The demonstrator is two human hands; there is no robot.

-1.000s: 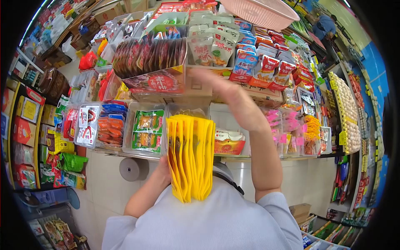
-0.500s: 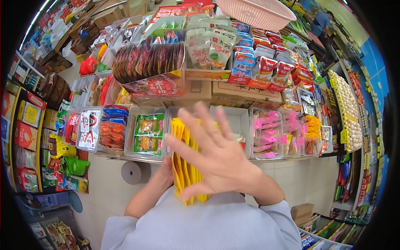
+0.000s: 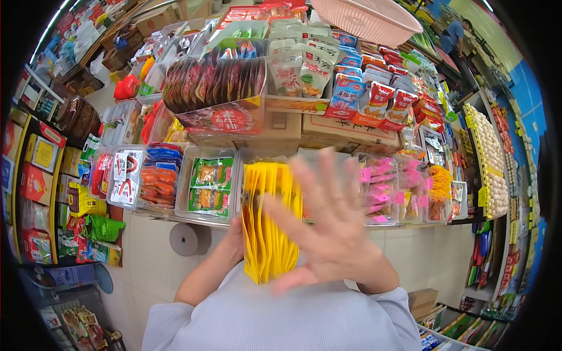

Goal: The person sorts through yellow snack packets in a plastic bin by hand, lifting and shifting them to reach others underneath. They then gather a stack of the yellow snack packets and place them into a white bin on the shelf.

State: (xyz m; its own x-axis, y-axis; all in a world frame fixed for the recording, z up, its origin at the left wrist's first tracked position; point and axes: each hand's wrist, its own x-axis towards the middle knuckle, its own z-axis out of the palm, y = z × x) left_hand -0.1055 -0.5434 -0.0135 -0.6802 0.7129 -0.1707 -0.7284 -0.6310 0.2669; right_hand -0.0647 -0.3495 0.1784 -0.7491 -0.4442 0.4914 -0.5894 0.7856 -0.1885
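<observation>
A stack of yellow snack packets stands upright in front of my chest, at the front edge of the display. My left hand is closed on its left side, with the fingers largely hidden behind the packets. My right hand is blurred by motion, its fingers spread wide and nothing in it. It hovers nearer the camera and overlaps the stack's right edge in this view. Behind the stack is a clear plastic bin. To its left, another bin holds green packets.
Bins of pink-tagged packets sit to the right. Behind stand boxes of dark red packets and white pouches. A pink basket rests at the back, egg trays at the right. A person is far back right.
My right hand has moved to the right, uncovering more of the yellow packets. My left hand keeps its hold on the stack. The view has shifted slightly.
</observation>
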